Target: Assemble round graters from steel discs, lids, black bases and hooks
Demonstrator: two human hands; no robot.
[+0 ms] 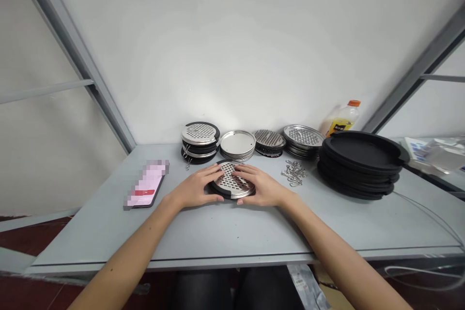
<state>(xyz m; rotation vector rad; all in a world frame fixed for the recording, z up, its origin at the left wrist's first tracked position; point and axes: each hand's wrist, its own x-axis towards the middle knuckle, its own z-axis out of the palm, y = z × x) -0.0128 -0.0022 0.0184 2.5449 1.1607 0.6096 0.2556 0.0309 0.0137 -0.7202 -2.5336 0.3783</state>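
Observation:
A round metal grater [231, 181] with a black rim lies on the table in front of me, its holed face up. My left hand [202, 187] grips its left side, fingers over the top and thumb at the near edge. From the right side my right hand [264, 187] holds it the same way, fingertips resting on the holed plate. Just behind stands a stack of plain metal discs [238, 143]. A pile of small metal clips [294, 173] lies to the right of my right hand.
Rimmed graters [200, 133] with clips are stacked at back left. Coarse grating discs [269, 138] and fine grating discs [303, 136] stand farther right. Black round holders [363, 155] form a tall stack, with a bottle [343, 118] behind. A phone [148, 184] lies at left.

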